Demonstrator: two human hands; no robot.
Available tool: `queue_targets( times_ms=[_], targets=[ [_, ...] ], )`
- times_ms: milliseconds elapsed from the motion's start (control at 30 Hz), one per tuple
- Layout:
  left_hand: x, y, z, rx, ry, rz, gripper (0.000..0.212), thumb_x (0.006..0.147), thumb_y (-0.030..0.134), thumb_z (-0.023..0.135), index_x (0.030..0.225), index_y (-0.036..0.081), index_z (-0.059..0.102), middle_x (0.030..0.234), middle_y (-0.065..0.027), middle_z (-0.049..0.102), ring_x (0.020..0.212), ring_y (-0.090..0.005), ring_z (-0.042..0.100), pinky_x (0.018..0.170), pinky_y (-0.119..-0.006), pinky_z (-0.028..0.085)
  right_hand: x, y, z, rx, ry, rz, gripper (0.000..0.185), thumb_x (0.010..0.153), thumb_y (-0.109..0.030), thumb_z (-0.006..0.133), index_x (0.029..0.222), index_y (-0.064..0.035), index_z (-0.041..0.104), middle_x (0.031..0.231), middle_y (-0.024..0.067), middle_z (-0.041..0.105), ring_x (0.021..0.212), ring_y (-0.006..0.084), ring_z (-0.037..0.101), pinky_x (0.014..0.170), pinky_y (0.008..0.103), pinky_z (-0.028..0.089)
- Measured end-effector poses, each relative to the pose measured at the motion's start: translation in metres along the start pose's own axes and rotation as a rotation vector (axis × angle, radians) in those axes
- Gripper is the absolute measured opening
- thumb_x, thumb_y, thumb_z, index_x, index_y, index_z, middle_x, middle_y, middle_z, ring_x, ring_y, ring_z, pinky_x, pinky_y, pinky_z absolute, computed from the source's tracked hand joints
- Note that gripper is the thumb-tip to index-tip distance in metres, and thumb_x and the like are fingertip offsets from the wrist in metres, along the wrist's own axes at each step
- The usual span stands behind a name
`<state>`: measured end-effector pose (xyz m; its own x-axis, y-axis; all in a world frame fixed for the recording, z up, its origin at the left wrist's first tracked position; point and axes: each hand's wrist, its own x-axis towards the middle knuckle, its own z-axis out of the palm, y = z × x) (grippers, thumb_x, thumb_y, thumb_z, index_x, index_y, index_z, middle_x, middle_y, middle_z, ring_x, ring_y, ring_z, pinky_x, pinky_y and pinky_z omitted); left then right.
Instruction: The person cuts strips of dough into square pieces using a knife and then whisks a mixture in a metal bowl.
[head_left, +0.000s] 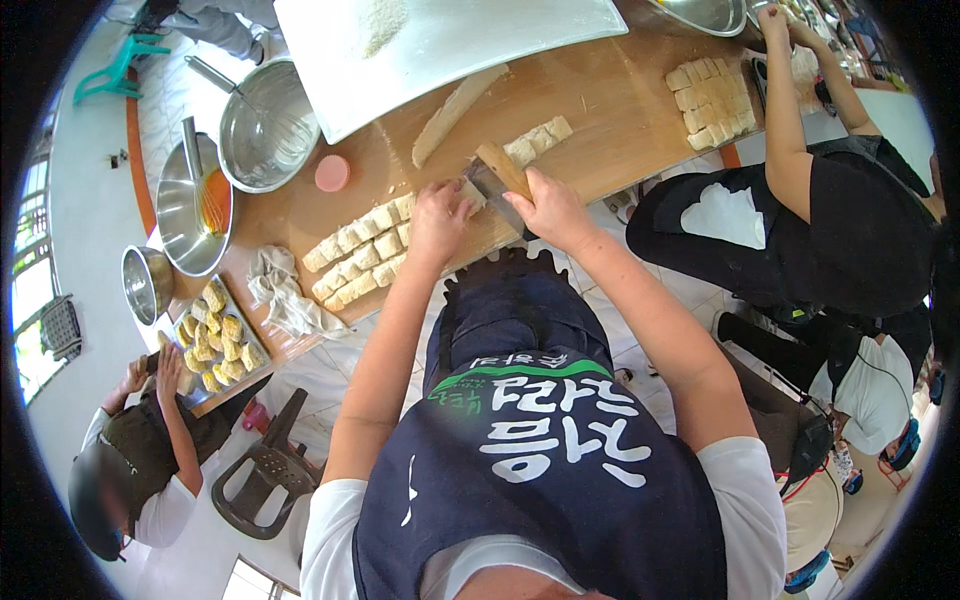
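Note:
My right hand (551, 206) grips the wooden handle of a metal dough scraper (504, 171), its blade standing on the table edge side of a dough strip. My left hand (439, 225) rests on that pale dough (470, 196), fingertips close to the blade. Rows of cut dough pieces (365, 256) lie left of and partly behind my left hand. Beyond the scraper is a short row of cut dough (538, 140). An uncut dough strip (457, 112) lies farther back on the wooden table (607, 97).
A white board (480, 30) with flour covers the far side. Steel bowls with whisks (266, 127), (196, 202) stand left, near a pink cup (332, 173), a cloth (289, 292) and a tray of coated pieces (222, 337). Co-workers stand at both sides; more cut dough (710, 103) lies right.

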<state>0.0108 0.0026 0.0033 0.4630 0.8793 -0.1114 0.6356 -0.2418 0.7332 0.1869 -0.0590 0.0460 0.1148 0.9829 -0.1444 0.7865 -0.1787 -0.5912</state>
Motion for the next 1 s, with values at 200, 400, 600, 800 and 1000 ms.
queue_targets(
  times_ms=[200,400,600,800,1000],
  targets=[
    [-0.007,0.006,-0.035,-0.018,0.108,-0.010,0.031,0.073,0.008,0.065,0.103,-0.001,0.062,0.094,-0.0172,0.061,0.073,-0.0266,0.061,0.067,-0.033,0.048,-0.010,-0.026,-0.014,-0.007,0.048,-0.045,0.027,0.082,-0.026,0.057,0.081,-0.0005,0.047,0.069,0.0216,0.059,0.065,0.0388,0.058,0.058,0.0466,0.046],
    [-0.020,0.011,-0.012,0.015,0.052,-0.120,0.032,0.071,0.010,0.067,0.101,-0.001,0.063,0.080,-0.0173,0.063,0.065,-0.0270,0.062,0.064,-0.035,0.049,-0.031,-0.055,-0.020,-0.108,0.105,-0.114,0.025,0.079,-0.024,0.059,0.078,-0.0016,0.048,0.068,0.0168,0.058,0.061,0.0356,0.058,0.055,0.0438,0.047],
    [-0.019,0.000,0.004,-0.003,0.110,-0.138,0.027,0.069,0.009,0.067,0.094,-0.002,0.064,0.081,-0.0193,0.061,0.068,-0.0292,0.061,0.065,-0.037,0.049,-0.036,-0.057,-0.005,-0.097,0.093,-0.070,0.026,0.080,-0.025,0.059,0.078,-0.0015,0.047,0.067,0.0177,0.057,0.059,0.0356,0.058,0.052,0.0430,0.047],
    [-0.017,-0.001,0.007,-0.008,0.118,-0.134,0.022,0.070,0.007,0.065,0.090,-0.002,0.064,0.081,-0.0186,0.060,0.069,-0.0304,0.061,0.064,-0.038,0.049,-0.042,-0.063,0.007,-0.154,0.113,-0.092,0.026,0.081,-0.024,0.058,0.078,-0.0020,0.046,0.062,0.0174,0.056,0.055,0.0348,0.057,0.048,0.0413,0.047],
    [-0.017,-0.004,0.008,-0.015,0.083,-0.154,0.025,0.069,0.006,0.066,0.092,-0.003,0.063,0.085,-0.0178,0.058,0.073,-0.0310,0.059,0.066,-0.039,0.049,-0.043,-0.065,0.012,-0.145,0.141,-0.091,0.025,0.081,-0.023,0.058,0.078,-0.0025,0.046,0.061,0.0157,0.056,0.054,0.0328,0.058,0.046,0.0402,0.047]
  ],
)
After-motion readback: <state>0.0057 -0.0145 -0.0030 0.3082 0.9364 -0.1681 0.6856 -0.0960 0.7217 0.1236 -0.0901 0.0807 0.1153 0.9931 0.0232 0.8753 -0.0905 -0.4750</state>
